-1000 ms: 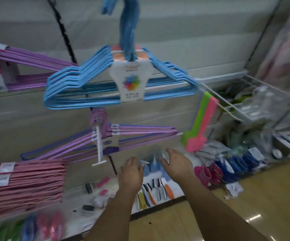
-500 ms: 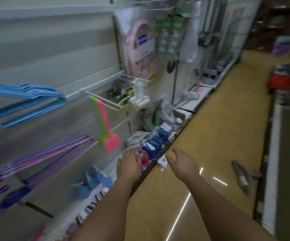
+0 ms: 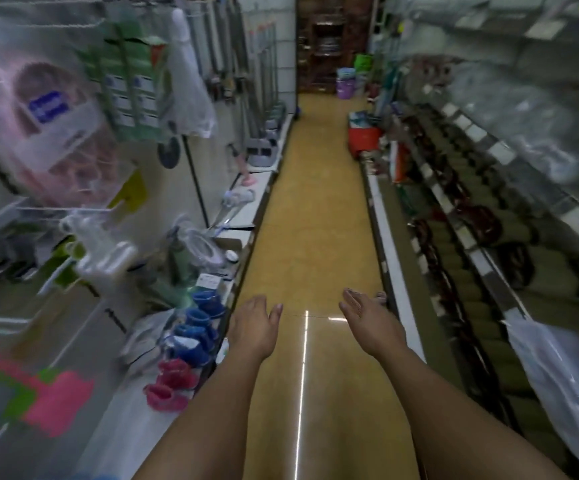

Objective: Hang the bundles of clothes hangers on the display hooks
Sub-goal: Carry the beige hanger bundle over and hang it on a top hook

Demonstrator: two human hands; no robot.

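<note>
No hanger bundle or display hook with hangers shows in the head view now. My left hand [image 3: 252, 327] reaches forward over the aisle floor, palm down, fingers relaxed, holding nothing. My right hand [image 3: 367, 320] is stretched out beside it, palm turned inward, fingers straight, also empty. Both forearms extend from the bottom of the frame down the middle of the aisle.
A yellow aisle floor [image 3: 316, 209] runs ahead between two shelf runs. The left shelf [image 3: 243, 216] carries hanging packets, blue and pink items [image 3: 191, 337] and a pink-green tool [image 3: 49, 403]. The right shelving [image 3: 471, 244] holds dark goods. A red bin [image 3: 362, 140] and buckets [image 3: 347, 86] stand further down.
The view has swung right, away from the wall of blue, purple and pink hanger bundles, to look straight down the aisle. Both hands stay empty and have spread slightly apart.
</note>
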